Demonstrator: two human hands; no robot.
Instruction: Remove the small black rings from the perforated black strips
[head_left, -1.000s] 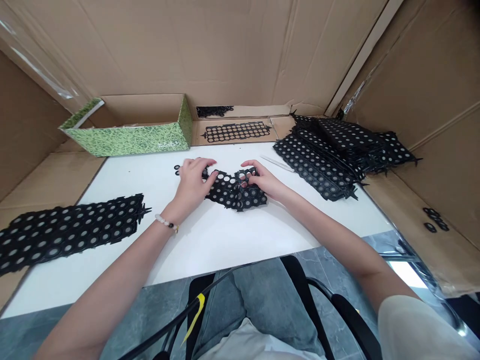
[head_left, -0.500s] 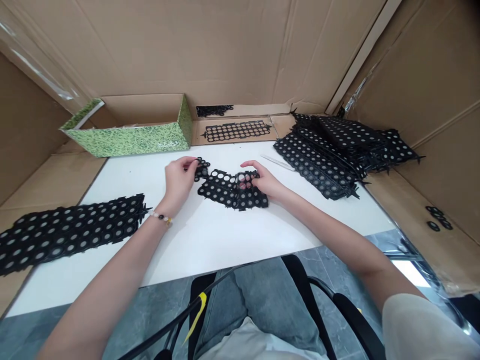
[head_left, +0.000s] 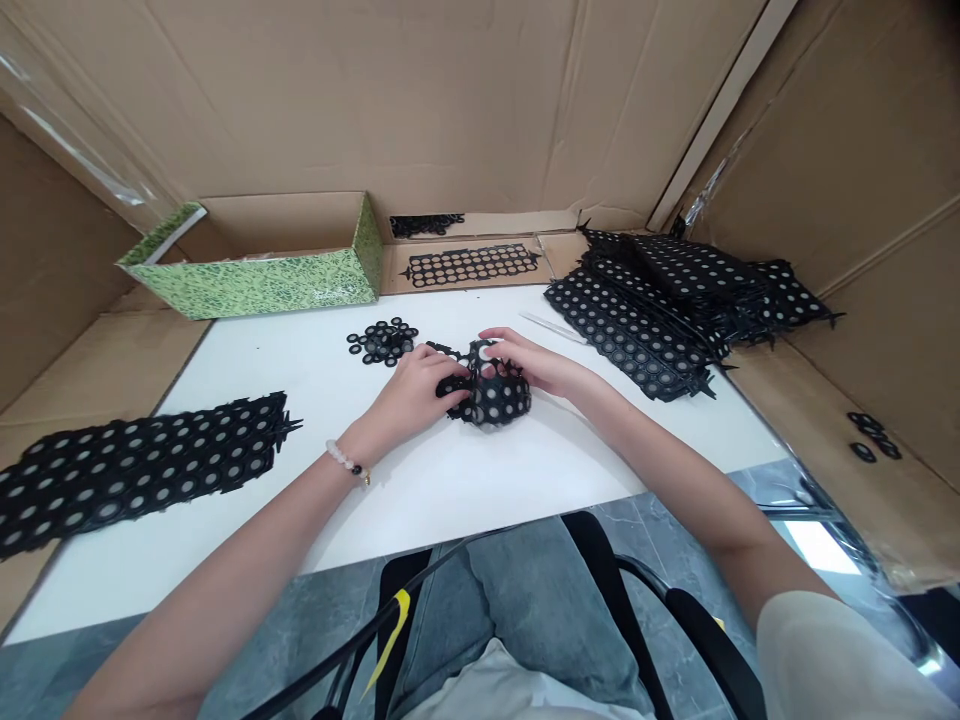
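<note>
Small dotted sheet (head_left: 499,395), black, one: at the middle of the white counter (head_left: 375,525), bent and bunched between the two hands, with open holes along its far part and pale discs in the nearer rows.

Left hand (head_left: 416,392), one: fingers grasping the left part of the small dotted sheet; beaded bracelet (head_left: 346,459) at the wrist.

Right hand (head_left: 541,366), one: fingers grasping the right part of the same sheet, the index finger reaching along its far edge.

Loose rings (head_left: 381,342), black, a small heap: on the counter, just beyond the left hand and apart from the sheet.

Long dotted sheet (head_left: 150,462), black, one: lying flat at the left, running past the counter's left edge.

Stack of dotted sheets (head_left: 667,300), black, several: heaped at the far right, partly over the counter's edge, spiky at the ends.

Slender pale tool (head_left: 553,327), one: lying on the counter between the right hand and the stack; exact type cannot be told.

Open lattice sheet (head_left: 472,265), black, one: on cardboard beyond the counter.

Green patterned box (head_left: 259,283), open-topped, one: at the far left; contents mostly hidden.

Black rings (head_left: 874,436), a few: on cardboard at the far right.
</note>
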